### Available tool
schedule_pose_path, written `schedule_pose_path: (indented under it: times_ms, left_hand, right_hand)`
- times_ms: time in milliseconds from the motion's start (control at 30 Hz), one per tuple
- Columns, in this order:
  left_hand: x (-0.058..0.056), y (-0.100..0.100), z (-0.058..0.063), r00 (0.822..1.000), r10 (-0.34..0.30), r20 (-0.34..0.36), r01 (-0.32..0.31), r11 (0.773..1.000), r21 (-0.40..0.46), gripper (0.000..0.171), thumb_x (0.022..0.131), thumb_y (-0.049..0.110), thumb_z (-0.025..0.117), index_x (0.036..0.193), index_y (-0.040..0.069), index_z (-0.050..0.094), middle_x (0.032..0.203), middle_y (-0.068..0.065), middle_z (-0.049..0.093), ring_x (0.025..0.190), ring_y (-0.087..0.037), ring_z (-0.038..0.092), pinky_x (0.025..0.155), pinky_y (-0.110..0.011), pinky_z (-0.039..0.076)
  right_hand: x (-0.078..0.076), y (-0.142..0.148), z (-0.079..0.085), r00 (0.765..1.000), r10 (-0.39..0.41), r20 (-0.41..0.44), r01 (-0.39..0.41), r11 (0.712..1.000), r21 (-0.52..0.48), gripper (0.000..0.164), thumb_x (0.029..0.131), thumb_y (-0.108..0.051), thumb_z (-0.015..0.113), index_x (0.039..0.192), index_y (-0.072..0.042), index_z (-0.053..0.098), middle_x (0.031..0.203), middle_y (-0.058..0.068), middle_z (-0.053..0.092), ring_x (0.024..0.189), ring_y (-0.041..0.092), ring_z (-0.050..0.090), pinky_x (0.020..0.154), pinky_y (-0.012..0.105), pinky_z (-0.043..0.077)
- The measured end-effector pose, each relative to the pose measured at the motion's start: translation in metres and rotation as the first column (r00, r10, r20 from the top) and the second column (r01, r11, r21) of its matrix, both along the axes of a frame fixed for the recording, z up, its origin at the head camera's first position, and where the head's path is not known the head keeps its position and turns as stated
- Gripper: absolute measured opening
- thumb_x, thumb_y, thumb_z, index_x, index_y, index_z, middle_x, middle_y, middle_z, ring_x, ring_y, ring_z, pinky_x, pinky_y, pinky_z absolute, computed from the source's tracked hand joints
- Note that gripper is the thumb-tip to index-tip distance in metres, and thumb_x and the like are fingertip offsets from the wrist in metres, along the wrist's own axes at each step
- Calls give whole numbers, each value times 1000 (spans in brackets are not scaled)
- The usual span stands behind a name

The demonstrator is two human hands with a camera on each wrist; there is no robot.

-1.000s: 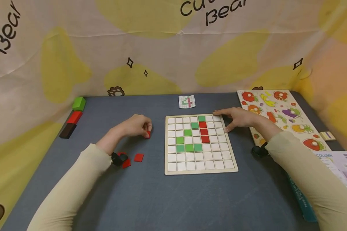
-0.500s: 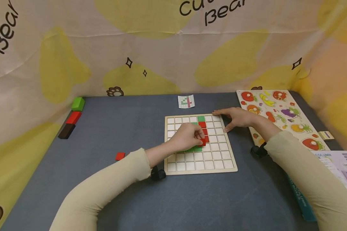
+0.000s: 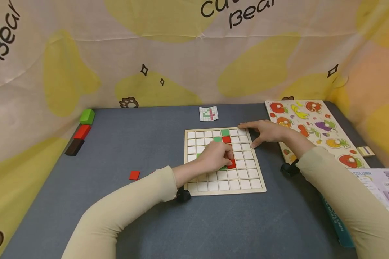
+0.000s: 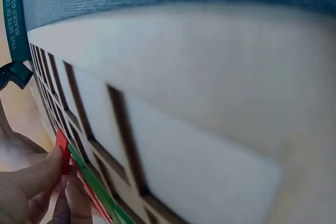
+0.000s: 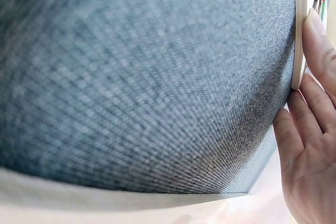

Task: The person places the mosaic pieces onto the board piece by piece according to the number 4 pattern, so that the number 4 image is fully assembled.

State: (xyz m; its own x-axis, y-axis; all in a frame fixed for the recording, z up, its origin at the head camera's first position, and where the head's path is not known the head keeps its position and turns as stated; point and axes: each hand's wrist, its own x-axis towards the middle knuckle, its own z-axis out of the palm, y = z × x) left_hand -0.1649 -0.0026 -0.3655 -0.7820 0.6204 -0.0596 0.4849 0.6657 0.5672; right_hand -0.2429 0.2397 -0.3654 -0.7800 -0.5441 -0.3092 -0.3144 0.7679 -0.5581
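Observation:
My left hand (image 3: 214, 157) is over a wooden grid board (image 3: 224, 186) and pinches a red square tile (image 3: 231, 164) at a cell of the board. In the left wrist view, thumb and fingers hold that red tile (image 4: 62, 150) tilted against the grid, beside a green strip of tiles. Other green tiles (image 3: 225, 132) and a red tile (image 3: 226, 139) sit in the board's cells; my left hand covers some cells. My right hand (image 3: 267, 131) rests at the board's upper right corner, thumb along the right edge, fingers nearly straight. The right wrist view shows its thumb touching the wooden edge (image 5: 299, 35).
A loose red tile (image 3: 134, 175) lies left of the board, partly near my left sleeve. Behind stands a small patterned card (image 3: 209, 113). Coloured blocks (image 3: 82, 132) line the left edge. A fruit puzzle board (image 3: 311, 126) and a printed box (image 3: 379, 183) occupy the right.
My left hand has carried a red tile from the table on the left rightward onto the board, then slightly farther right and down to a cell. My right hand stays at the corner.

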Motion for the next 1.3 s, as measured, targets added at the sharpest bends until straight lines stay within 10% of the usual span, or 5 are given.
schedule_pose_path:
  times_ms: [367, 633, 867, 1300]
  left_hand:
    - [-1, -20, 6, 988, -113, -108, 104, 990, -91, 16, 89, 17, 74, 103, 14, 80, 96, 0, 77, 90, -13, 66, 75, -22, 50]
    - [-23, -127, 16, 996, -64, 58, 65, 998, -5, 22, 85, 16, 76, 106, 10, 75, 91, -2, 73, 73, -8, 60, 69, -21, 47]
    - [-12, -208, 12, 967, -38, 253, 60, 995, -79, 35, 76, 24, 86, 108, 20, 73, 105, -1, 66, 95, -16, 56, 87, -30, 47]
    - [-6, -195, 6, 991, -66, 118, 80, 990, -112, 21, 78, 10, 82, 86, 12, 63, 82, -1, 63, 75, -9, 57, 70, -23, 49]
  right_hand:
    - [0, 0, -1, 1000, -3, 6, 3, 1000, -2, 79, 81, -20, 81, 150, -14, 43, 159, 21, 34, 147, 47, 27, 115, 66, 26]
    - [1, -1, 2, 1000, -6, -3, 6, 1000, -2, 79, 81, -18, 81, 150, -14, 43, 159, 21, 34, 148, 46, 27, 116, 65, 26]
    - [0, 1, 2, 1000, 0, 11, 0, 1000, -15, 79, 80, -19, 81, 150, -13, 43, 159, 21, 34, 148, 47, 27, 116, 65, 26]
    - [0, 2, 0, 1000, 9, 3, -9, 1000, -14, 80, 81, -20, 81, 150, -13, 42, 159, 20, 34, 148, 46, 26, 116, 65, 24]
